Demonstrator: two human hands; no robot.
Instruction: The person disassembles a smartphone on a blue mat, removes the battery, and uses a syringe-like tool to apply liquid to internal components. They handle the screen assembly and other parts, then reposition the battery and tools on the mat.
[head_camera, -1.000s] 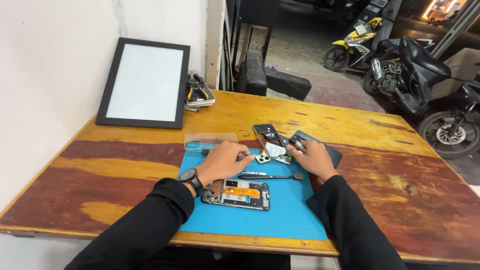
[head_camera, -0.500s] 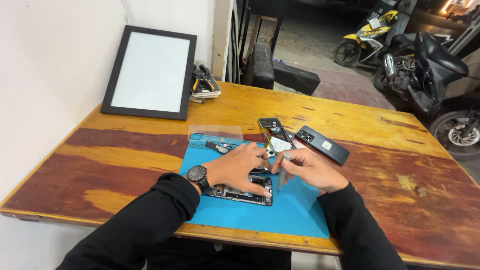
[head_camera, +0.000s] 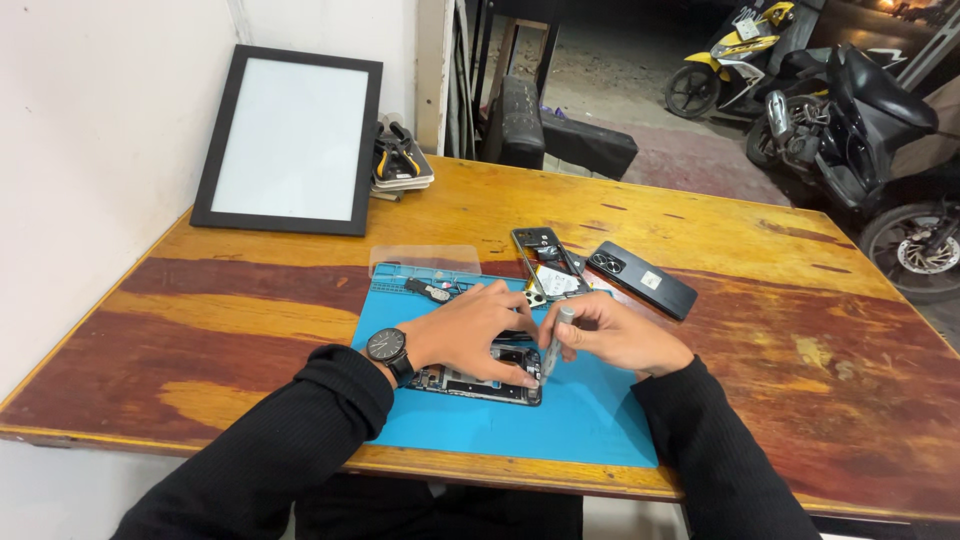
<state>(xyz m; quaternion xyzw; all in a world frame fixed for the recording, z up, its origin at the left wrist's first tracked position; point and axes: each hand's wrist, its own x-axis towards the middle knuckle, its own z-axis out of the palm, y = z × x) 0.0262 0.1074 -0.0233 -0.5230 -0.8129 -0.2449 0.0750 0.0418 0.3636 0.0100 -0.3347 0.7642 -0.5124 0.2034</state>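
Open phone (head_camera: 480, 385) flat on blue mat (head_camera: 590, 425), near desk (head_camera: 250, 310) edge. Left hand (head_camera: 470, 335) pressed flat on phone, fingers spread. Right hand (head_camera: 615, 335) curled tight round screwdriver (head_camera: 556, 340), tip down at phone corner. Behind: phone frame (head_camera: 545, 262), black phone (head_camera: 642, 280). Far back: picture frame (head_camera: 290, 140) against wall.

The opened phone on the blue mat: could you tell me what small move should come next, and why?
Probably turn the screwdriver in place. The right hand holds it upright with its tip down at the opened phone, near its corner, and the left hand presses on the phone against the blue mat.
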